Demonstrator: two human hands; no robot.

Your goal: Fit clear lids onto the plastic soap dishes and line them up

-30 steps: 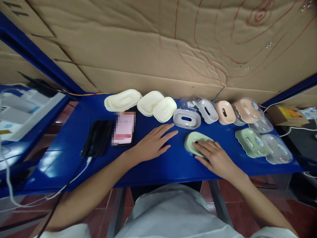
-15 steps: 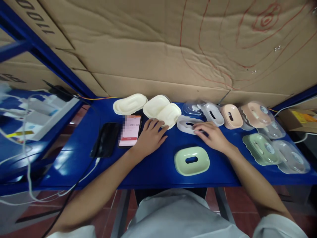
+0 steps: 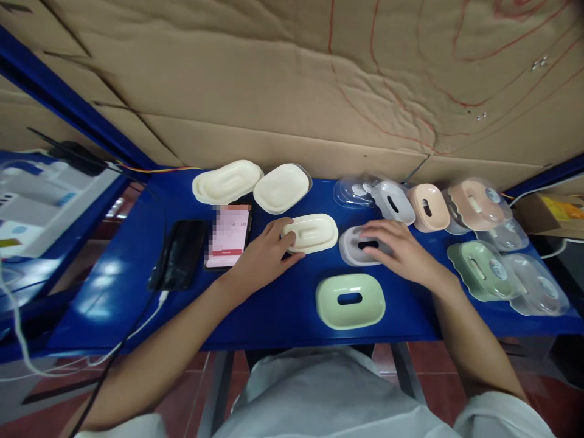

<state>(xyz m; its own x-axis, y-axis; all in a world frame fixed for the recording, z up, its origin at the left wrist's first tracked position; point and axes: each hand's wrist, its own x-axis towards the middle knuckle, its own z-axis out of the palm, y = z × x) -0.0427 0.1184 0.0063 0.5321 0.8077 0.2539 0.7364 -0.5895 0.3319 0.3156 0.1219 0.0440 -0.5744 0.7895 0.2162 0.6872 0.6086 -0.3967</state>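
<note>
My left hand (image 3: 269,248) has its fingers closed on the left end of a cream oval plastic tray (image 3: 314,233) with a raised middle. My right hand (image 3: 395,246) grips the right side of a grey oval plastic dish (image 3: 353,246) with a dark slot in its bottom; the fingers hide part of the rim. Just in front of both hands, a light green slotted oval dish (image 3: 326,299) sits on the blue table (image 3: 274,310).
Two cream oval pieces (image 3: 228,181) lie behind my left hand. Left of it are a lit phone (image 3: 228,234) and a black phone (image 3: 185,255) with cables. At right are a peach dish (image 3: 429,207), a clear-lidded green box (image 3: 481,271) and other boxes. Cardboard (image 3: 274,79) stands behind.
The cream tray has come away from the other cream piece, toward me, with my left hand on its end. The grey dish has shifted slightly nearer me under my right hand.
</note>
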